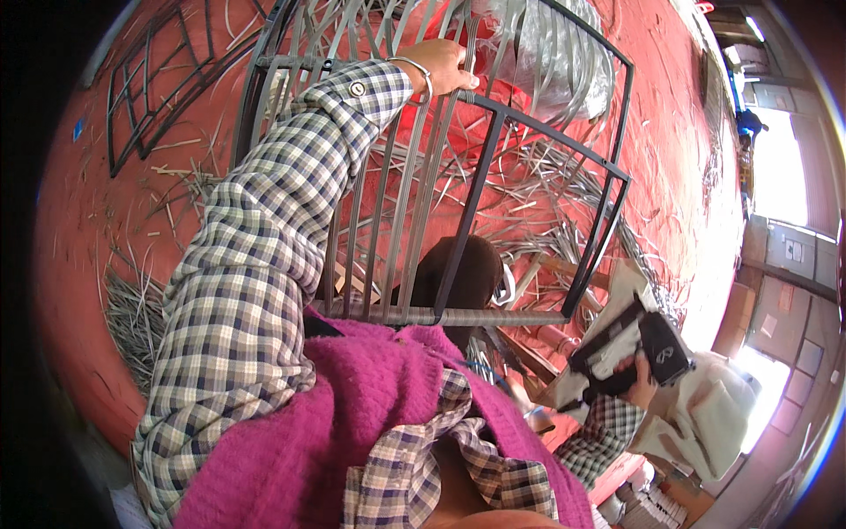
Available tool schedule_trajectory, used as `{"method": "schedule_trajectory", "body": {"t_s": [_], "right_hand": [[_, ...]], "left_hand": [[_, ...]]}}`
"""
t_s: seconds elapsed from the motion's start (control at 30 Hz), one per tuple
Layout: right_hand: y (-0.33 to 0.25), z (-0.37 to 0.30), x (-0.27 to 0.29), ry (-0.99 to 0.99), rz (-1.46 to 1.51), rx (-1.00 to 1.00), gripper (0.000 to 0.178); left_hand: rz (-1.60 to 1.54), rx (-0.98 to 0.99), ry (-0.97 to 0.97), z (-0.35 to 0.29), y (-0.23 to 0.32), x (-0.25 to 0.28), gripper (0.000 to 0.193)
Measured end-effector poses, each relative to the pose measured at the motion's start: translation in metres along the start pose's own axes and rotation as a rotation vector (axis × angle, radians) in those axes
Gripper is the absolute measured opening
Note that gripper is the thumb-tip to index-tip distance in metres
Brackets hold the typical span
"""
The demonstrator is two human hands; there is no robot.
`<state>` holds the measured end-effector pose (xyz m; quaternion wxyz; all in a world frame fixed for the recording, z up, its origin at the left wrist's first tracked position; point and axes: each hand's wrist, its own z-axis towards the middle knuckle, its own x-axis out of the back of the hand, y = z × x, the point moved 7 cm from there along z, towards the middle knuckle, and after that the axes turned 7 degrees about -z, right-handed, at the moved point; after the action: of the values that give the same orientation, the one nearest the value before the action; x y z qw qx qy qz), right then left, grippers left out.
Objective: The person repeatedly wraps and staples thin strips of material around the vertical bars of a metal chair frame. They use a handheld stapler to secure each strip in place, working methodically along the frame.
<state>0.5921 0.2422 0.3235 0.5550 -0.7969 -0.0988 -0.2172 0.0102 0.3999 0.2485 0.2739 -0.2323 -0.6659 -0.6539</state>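
Observation:
My left hand, with a bangle at its wrist, is closed on a grey flat woven strip at the crossbar of a black metal frame. Long grey strips run side by side across the frame's left part and wrap its near bar. At lower right, my right hand is wrapped round a black boxy handheld power tool, held apart from the frame. The tool's exact kind is unclear, and part of that hand is hidden behind it.
Loose strip offcuts litter the red floor. Beyond the frame lies a clear plastic bundle. Another black metal frame rests at far left. A cream padded cover and stacked white pieces are at right.

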Motion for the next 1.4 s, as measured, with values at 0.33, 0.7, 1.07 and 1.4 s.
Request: {"method": "schedule_trajectory", "body": {"t_s": [0.33, 0.7, 1.07, 1.4], "right_hand": [[-0.189, 0.007, -0.3, -0.552, -0.534, 0.736, 0.02], [-0.204, 0.01, -0.344, -0.547, -0.455, 0.385, 0.022], [-0.204, 0.003, -0.346, -0.506, -0.401, 0.327, 0.018], [-0.205, 0.004, -0.349, -0.477, -0.447, 0.309, 0.015]], "left_hand": [[0.021, -0.011, 0.008, -0.003, 0.007, 0.004, 0.038], [0.006, -0.047, 0.041, -0.004, 0.013, 0.003, 0.037], [0.061, -0.042, -0.006, 0.0, 0.015, -0.002, 0.027], [0.07, -0.068, 0.023, -0.001, 0.017, -0.004, 0.028]]}}
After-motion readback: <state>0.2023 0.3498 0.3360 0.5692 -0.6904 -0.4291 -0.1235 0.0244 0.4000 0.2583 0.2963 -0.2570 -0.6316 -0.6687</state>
